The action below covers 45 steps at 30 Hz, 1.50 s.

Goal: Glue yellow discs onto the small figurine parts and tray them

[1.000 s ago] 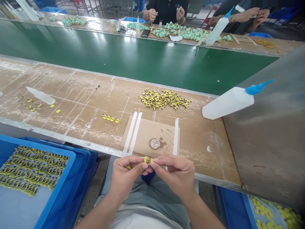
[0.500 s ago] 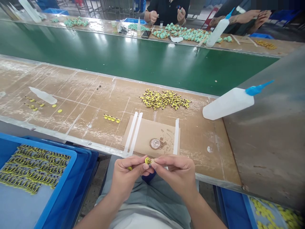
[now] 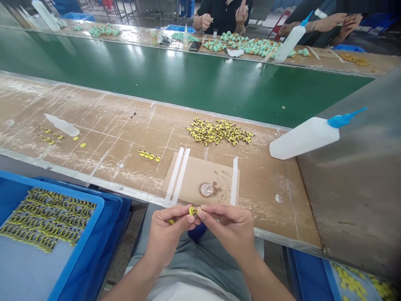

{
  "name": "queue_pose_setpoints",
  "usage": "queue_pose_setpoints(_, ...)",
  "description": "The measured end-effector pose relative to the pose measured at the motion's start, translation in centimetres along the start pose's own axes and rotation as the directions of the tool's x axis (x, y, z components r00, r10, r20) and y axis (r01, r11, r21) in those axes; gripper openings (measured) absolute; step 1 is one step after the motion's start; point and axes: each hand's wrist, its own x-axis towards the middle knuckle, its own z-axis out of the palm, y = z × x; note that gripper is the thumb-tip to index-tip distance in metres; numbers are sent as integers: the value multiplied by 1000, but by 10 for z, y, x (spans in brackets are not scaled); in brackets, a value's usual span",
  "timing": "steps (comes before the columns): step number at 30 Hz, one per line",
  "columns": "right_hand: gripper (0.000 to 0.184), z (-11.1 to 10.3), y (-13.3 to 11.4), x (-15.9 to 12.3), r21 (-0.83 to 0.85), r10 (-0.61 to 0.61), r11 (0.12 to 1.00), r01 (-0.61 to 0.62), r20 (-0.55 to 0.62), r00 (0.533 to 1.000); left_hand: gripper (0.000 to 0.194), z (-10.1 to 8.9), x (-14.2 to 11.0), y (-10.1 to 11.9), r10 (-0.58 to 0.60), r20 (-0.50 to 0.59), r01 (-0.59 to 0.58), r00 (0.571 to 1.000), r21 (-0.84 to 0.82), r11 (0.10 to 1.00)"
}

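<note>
Close to my lap, in front of the bench edge, my left hand (image 3: 166, 232) pinches a small yellow disc (image 3: 191, 210) between thumb and forefinger. A second yellow disc (image 3: 171, 221) pokes out from its curled fingers. My right hand (image 3: 233, 228) is closed at the fingertips on a tiny yellow-and-dark piece (image 3: 195, 211) that touches the disc; its far end is hidden by the fingers. Just beyond the hands, a round blob of clear liquid (image 3: 207, 190) sits on a taped cardboard sheet (image 3: 194, 171). A short row of assembled yellow pieces (image 3: 149, 156) lies to the left.
A pile of yellow-and-dark pieces (image 3: 219, 131) lies behind the cardboard. A white bottle with blue nozzle (image 3: 305, 138) leans against a metal panel (image 3: 354, 175) at right. Blue trays (image 3: 102, 209) stand low on both sides. Beyond the green belt (image 3: 188, 79), other people work.
The yellow disc has turned more edge-on between my fingertips. Both hands stay almost in place, while the view has shifted slightly. Across the belt, a co-worker's hand has risen with fingers extended.
</note>
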Motion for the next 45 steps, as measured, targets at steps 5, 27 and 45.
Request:
queue_pose_setpoints(5, 11, 22, 9, 5, 73, 57, 996, -53, -42, 998, 21, -12, 1, 3, -33, -69, 24, 997, -119, 993)
queue_pose_setpoints(27, 21, 92, 53, 111, -786, -374, 375, 492, 358, 856, 33, -73, 12, 51, -55, -87, -8, 995, -596, 803)
queue_pose_setpoints(45, 19, 91, 43, 87, -735, -488, 423, 530, 308, 817, 23, -68, 15, 42, -58, -133, -38, 989, -620, 783)
